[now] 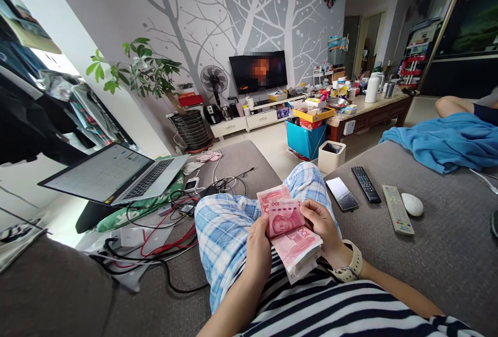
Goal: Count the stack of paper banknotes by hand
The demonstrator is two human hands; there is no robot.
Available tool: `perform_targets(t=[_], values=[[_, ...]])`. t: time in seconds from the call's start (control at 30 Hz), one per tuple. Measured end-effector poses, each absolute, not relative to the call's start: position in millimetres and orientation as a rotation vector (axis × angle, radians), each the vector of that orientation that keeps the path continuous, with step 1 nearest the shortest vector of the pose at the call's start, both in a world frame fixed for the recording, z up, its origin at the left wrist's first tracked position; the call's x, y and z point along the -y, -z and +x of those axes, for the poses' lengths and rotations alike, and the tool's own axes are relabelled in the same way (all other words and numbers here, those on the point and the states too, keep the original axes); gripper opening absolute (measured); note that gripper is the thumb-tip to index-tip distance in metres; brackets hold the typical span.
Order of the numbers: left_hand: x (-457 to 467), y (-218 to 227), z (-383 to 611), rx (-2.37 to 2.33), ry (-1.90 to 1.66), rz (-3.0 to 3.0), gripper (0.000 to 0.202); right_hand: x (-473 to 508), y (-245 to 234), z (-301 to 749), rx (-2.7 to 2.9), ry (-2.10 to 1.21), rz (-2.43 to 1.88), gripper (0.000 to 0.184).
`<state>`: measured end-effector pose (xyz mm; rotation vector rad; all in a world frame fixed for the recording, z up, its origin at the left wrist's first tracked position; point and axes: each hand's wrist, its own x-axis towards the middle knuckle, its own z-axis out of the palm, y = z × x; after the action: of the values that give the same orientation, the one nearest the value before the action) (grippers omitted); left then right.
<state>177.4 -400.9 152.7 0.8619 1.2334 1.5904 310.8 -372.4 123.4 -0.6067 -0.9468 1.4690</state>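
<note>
A thick stack of red 100 banknotes (298, 248) is held above my lap. My left hand (258, 243) is closed round the stack's left side, with the thumb on top. One banknote (286, 218) is raised and bent over the others, and my right hand (321, 223) pinches its right edge between thumb and fingers. Behind it the far end of another banknote (268, 197) sticks out toward my knees. Part of my right hand is hidden behind the notes. A pale watch (352, 263) is on my right wrist.
On the sofa (365, 285) at right lie a phone (342, 194), a black remote (365, 184), a beige remote (397, 210) and a white mouse (412, 204). An open laptop (155, 178) and tangled cables (171, 247) are at left. Another person's bent leg (453, 106) shows beyond a blue blanket (447, 139).
</note>
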Motion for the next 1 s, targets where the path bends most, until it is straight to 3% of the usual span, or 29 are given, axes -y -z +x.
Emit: perform_targets(t=[0.5, 1.0], values=[[399, -152, 182, -1.073, -1.554, 0.702, 0.015, 371, -125, 312, 1.04, -1.397, -0.642, 0.033], [400, -149, 183, -0.991, -1.472, 0.739, 0.023, 363, -120, 314, 1.038, -1.35, -0.742, 0.034]])
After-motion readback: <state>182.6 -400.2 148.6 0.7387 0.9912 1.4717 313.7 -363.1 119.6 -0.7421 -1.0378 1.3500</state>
